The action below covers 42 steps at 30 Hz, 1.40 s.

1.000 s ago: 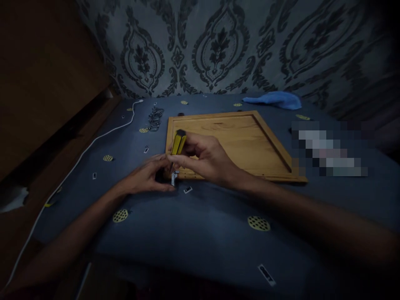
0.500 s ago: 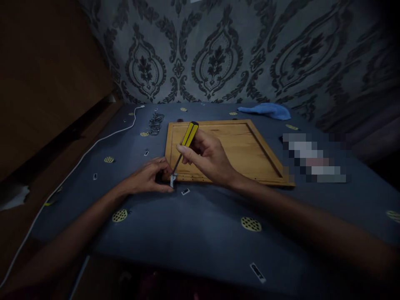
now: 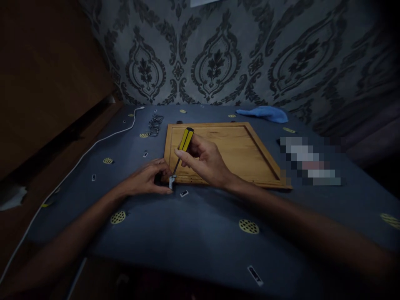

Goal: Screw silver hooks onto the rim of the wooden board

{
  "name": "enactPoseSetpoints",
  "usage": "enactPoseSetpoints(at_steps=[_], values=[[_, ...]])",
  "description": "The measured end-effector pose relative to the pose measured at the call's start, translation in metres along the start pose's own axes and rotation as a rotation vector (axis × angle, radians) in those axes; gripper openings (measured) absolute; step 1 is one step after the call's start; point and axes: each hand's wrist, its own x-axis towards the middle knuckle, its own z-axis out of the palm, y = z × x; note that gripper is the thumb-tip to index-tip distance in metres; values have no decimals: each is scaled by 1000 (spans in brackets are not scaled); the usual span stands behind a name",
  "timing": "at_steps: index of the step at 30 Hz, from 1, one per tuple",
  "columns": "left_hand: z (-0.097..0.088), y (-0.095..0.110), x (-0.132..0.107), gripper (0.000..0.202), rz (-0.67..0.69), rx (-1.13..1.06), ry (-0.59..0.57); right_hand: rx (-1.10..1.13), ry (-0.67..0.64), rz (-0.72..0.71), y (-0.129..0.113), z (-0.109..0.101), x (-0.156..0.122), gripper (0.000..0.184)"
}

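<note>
Yellow screwdriver (image 3: 185, 140) tip on bracket (image 3: 171, 181) at panel (image 3: 237, 150) corner.
Right hand (image 3: 208, 162) fingers clamp the handle, left hand (image 3: 145, 180) fingers pinch the bracket; a slipping tip may jab them.

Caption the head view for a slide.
Right hand holds a yellow screwdriver on a metal bracket the left hand pinches beside a wooden panel.

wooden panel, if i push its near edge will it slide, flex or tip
Probably stiff: the wooden panel is a flat board with a raised frame. It lies flat on the blue cover, so it would likely slide, not tip. The left hand on the metal bracket at its corner may steady it.
</note>
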Motion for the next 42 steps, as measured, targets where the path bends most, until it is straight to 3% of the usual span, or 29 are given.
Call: enactPoseSetpoints(at_steps=[14, 21, 42], values=[[0, -1, -2, 42, -24, -4, -10, -6, 11, -24, 2, -1, -1, 22], [0, 1, -1, 44, -49, 11, -22, 23, 5, -37, 4, 0, -1, 33], [0, 1, -2, 40, -3, 32, -11, -84, -30, -100, 3, 0, -6, 31]])
